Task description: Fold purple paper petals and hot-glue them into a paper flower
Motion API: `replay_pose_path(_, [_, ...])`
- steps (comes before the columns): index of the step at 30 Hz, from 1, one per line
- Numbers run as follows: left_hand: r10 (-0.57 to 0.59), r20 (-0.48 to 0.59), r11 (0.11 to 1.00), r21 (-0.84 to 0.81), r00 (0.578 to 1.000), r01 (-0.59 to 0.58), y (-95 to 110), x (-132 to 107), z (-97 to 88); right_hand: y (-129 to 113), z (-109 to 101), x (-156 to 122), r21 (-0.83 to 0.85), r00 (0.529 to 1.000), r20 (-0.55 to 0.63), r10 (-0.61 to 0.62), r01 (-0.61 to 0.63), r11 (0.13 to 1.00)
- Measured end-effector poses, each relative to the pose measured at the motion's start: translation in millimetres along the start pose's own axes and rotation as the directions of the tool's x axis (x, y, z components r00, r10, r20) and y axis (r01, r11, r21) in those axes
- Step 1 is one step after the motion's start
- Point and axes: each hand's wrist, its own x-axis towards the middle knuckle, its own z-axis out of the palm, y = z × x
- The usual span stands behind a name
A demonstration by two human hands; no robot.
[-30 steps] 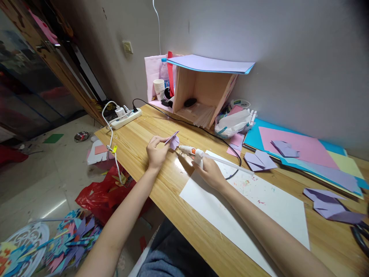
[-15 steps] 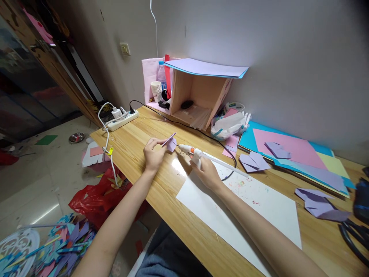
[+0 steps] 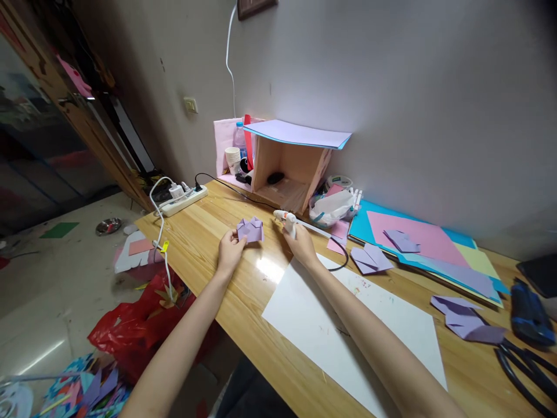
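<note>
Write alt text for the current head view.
A person's left hand holds a folded purple paper and the right hand grips a white glue gun at a wooden desk. A white sheet and more folded purple pieces lie nearby.

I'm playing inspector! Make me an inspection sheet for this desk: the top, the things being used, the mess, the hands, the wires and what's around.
Surface: wooden table; a white sheet with coloured specks lies on it.
Job's things: folded purple paper and white glue gun, held apart.
Clutter: three more purple pieces and coloured sheets at the right; open box at the back.
Hands: left hand pinches the folded purple paper; right hand grips the glue gun.
Cables: black cable loops beside the right hand; white cable hangs over the table's edge near the power strip.
Surroundings: red plastic bag below; switch on the wall.
</note>
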Motion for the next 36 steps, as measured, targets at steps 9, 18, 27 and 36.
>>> replay_pose_path(9, [-0.186,0.104,0.972,-0.125,0.977,0.198,4,-2,1.2,3,3,-10,-0.196,0.996,-0.070,0.058,-0.071,0.978])
replay_pose_path(18, [-0.283,0.302,0.937,-0.114,0.910,0.329,13,-9,1.3,-30,-9,-60,0.138,0.988,-0.136,0.077,-0.058,0.989])
replay_pose_path(27, [-0.245,0.482,0.963,0.018,0.841,0.271,20,-20,4.2,-24,1,-53,0.738,0.937,0.293,0.191,-0.349,0.578])
replay_pose_path(36, [-0.257,0.526,0.964,0.084,0.811,0.251,22,-25,10.0,-20,0,-56,0.724,0.923,0.308,0.231,-0.385,0.572])
